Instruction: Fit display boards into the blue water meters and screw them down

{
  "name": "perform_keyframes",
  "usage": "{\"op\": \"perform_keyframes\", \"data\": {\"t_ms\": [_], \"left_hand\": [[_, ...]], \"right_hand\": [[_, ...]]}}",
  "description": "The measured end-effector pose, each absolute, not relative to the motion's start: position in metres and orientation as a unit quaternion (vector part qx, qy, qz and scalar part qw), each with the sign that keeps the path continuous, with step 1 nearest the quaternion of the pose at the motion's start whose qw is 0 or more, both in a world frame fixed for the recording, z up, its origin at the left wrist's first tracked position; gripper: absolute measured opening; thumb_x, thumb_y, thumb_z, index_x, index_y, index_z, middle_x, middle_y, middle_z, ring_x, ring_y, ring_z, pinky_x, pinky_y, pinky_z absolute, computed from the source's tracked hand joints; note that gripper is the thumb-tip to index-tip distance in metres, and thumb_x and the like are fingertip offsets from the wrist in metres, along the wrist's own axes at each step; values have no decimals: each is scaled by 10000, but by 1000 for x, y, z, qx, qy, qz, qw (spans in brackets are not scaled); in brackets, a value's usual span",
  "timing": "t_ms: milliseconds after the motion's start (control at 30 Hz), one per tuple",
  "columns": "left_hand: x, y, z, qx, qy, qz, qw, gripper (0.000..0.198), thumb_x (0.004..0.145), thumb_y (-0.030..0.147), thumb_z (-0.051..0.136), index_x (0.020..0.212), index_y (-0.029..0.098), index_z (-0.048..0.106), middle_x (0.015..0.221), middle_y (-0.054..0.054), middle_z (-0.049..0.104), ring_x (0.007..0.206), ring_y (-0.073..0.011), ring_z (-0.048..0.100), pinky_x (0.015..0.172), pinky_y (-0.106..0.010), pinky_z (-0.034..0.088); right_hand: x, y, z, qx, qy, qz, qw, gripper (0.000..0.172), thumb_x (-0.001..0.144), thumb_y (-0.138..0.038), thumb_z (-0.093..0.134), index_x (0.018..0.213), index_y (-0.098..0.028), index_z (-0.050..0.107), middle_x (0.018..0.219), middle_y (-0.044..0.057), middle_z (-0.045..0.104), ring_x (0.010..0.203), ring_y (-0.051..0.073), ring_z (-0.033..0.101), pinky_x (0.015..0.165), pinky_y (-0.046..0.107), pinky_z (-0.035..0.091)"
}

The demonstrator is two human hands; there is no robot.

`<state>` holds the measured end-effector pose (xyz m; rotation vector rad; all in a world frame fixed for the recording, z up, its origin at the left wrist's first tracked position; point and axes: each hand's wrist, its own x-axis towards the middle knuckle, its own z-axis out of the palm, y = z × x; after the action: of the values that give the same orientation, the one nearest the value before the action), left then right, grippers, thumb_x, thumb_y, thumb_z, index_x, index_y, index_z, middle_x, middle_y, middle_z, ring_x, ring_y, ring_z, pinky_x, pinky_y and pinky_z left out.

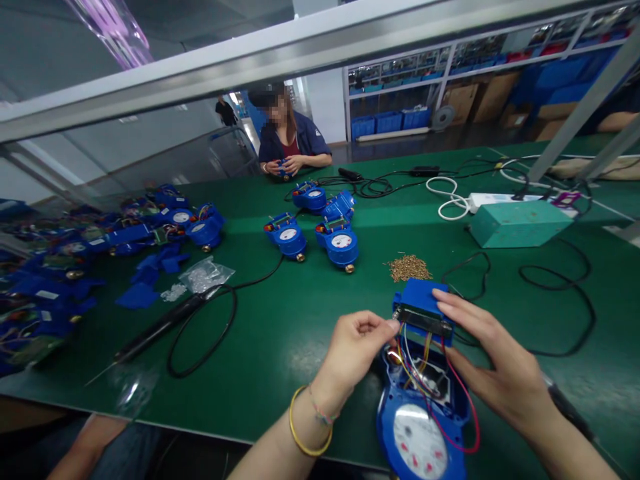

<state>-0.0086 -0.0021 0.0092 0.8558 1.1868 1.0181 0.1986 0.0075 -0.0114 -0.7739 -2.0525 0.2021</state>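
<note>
A blue water meter (385, 427) with a white dial lies in front of me, its wiring compartment uncovered. Behind the compartment a blue cover (419, 292) stands tipped up, with a dark circuit board (425, 321) in it. Red, yellow and white wires run from the board down into the meter body. My right hand (493, 353) grips the cover's right side, fingers on top and thumb below. At the board's left end, my left hand (357, 343) is closed in a pinch. What lies between its fingertips is too small to make out.
Small brass screws (410, 268) lie piled beyond the cover. Several blue meters (343, 248) stand mid-table, with more heaped at left. A corded electric screwdriver (160, 327) lies left, near a plastic bag (207, 273). A green box (520, 223) stands right. Across the table, a person handles a meter.
</note>
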Motion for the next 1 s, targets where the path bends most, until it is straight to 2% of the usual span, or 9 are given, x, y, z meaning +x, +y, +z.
{"op": "perform_keyframes", "data": {"t_ms": [100,200,367,533,633,700,767,867,1000], "left_hand": [[-9,4,9,384,522,392,653,406,569,493,848,616,130,671,557,2,616,514,-84,470,547,-235,331],[-10,10,9,388,519,362,670,324,542,405,850,574,130,683,568,-13,641,532,-85,479,560,-237,328],[-14,13,13,399,501,332,693,197,634,304,756,566,122,722,608,-56,719,429,-41,356,456,-229,201],[-24,17,14,323,463,266,781,150,703,257,750,731,111,776,742,-101,781,368,0,409,356,-158,137],[-25,16,15,273,452,251,811,96,760,146,710,778,86,782,770,-116,785,412,-2,522,381,-95,306],[-23,14,16,243,454,255,819,97,783,88,684,789,71,780,771,-119,782,518,-43,639,495,-98,453],[-19,9,17,223,453,278,817,67,781,79,708,785,66,774,761,-119,777,619,-96,705,619,-146,538],[-13,0,15,218,447,324,804,55,763,121,770,788,72,769,746,-113,770,663,-137,727,735,-221,577],[-8,-10,12,226,456,362,781,138,770,208,790,809,77,778,739,-105,765,637,-125,717,704,-209,569]], "right_hand": [[199,7,-10,-309,-841,72,439,678,887,24,566,1493,-229,394,1473,78,495,1330,178,506,1148,294,404],[200,5,-10,-308,-848,70,427,702,886,25,559,1507,-247,378,1483,77,487,1320,203,520,1128,332,436],[202,4,-7,-301,-854,59,421,705,889,23,563,1515,-233,366,1495,78,473,1326,200,514,1146,328,409],[202,3,-4,-292,-860,47,415,738,889,33,563,1531,-248,332,1525,44,437,1356,162,473,1168,283,364],[203,2,-4,-296,-856,42,421,733,885,23,575,1523,-261,352,1503,40,469,1327,171,509,1139,284,403],[204,1,-5,-300,-851,37,431,732,880,18,583,1518,-265,363,1487,42,490,1304,181,534,1113,291,436],[205,0,-6,-302,-844,35,442,735,874,14,593,1514,-273,373,1475,41,503,1288,191,549,1097,307,456],[205,-2,-8,-310,-836,42,451,738,872,3,604,1510,-292,376,1467,43,509,1280,208,554,1083,346,472],[204,-4,-12,-322,-824,50,463,744,871,-4,615,1510,-298,374,1445,53,527,1276,218,556,1078,368,475]]}}
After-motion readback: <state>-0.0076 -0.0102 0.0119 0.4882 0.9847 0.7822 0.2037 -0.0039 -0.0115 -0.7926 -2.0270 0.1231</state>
